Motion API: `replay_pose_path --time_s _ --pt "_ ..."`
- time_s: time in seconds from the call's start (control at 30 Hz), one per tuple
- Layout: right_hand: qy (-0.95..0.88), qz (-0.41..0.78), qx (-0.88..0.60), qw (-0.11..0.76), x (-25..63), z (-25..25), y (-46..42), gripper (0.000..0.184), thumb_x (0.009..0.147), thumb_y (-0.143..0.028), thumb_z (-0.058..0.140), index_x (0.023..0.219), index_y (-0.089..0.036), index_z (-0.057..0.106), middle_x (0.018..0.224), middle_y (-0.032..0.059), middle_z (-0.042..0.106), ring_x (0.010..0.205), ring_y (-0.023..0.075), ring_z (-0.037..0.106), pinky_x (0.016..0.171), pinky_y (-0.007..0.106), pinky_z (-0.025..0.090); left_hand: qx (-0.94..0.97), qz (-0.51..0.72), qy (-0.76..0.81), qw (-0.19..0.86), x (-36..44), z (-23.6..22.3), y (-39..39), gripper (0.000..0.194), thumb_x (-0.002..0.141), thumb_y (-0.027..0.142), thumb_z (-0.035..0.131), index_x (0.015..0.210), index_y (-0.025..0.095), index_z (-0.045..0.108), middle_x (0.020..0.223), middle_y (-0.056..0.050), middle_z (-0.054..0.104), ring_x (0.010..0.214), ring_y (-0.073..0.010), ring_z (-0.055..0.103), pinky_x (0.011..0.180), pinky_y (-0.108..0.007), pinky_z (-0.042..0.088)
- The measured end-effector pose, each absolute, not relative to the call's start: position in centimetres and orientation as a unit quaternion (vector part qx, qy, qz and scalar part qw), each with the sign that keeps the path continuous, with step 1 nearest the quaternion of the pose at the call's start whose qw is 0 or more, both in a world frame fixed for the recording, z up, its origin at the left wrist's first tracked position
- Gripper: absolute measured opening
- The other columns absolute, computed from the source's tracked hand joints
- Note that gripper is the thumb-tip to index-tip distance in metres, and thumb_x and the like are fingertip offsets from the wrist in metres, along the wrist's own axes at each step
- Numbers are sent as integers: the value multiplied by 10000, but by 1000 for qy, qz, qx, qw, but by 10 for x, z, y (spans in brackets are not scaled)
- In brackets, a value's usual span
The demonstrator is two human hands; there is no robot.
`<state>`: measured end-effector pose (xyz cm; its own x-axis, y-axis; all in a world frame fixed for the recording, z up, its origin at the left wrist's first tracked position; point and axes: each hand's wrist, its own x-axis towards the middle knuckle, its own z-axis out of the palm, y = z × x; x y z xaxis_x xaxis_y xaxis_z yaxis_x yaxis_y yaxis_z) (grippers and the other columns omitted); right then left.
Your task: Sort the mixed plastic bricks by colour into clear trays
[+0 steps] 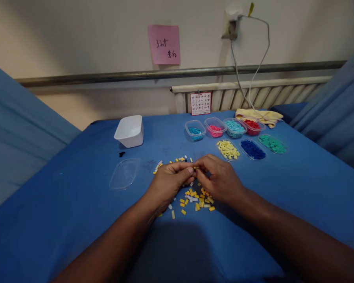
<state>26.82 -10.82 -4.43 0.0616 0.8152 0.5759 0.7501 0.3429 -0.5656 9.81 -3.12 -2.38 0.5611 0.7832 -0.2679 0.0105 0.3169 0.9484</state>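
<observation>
Both my hands meet over the middle of the blue-covered table, fingertips almost touching. My left hand (174,177) is closed in a pinch, thumb against the fingers, and what it grips is mostly hidden. My right hand (216,175) pinches too, with a small yellow brick (195,168) just showing at its fingertips. Below and around the hands lie many loose yellow bricks (211,208) and white bricks (191,199), small toy building pieces. More of them lie behind the hands, partly covered by the fingers.
Small clear tubs of coloured pieces, such as the dark blue pieces (253,149) and cream pieces (228,150), stand at the back right. A white bin (129,131), a clear lid (124,174) and a small black item (122,154) are at left. A yellow cloth (259,114) lies behind.
</observation>
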Motion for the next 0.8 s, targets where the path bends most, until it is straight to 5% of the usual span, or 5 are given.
replay_pose_path --time_s 0.2,0.3,0.5,0.8 --pt "-671 1 -606 427 309 -40 -103 138 889 -131 647 981 -211 712 859 30 718 766 192 657 715 307 486 569 249 366 693 96 -23 -33 470 776 359 937 1208 201 843 1127 -88 846 865 -156 746 866 -319 591" --pt "-613 -78 -689 378 351 -42 -98 144 864 -169 645 973 -189 738 871 69 735 790 229 667 723 338 475 578 285 395 654 95 -18 -29 407 811 363 896 1178 197 837 1164 -89 840 877 -169 759 808 -308 581" --pt "-559 -67 -790 243 399 -59 -87 286 890 -187 628 1114 -153 802 1010 145 811 904 296 738 766 367 522 607 308 413 606 92 -10 -23 351 807 405 876 1087 195 848 1057 -84 845 810 -160 730 732 -284 550" --pt "-551 -27 -793 259 410 -60 -97 359 959 -253 601 1215 -187 843 1099 144 853 971 336 789 878 437 592 636 378 421 525 80 -6 -7 384 838 440 851 1128 189 838 1028 -83 836 825 -178 730 763 -298 573"
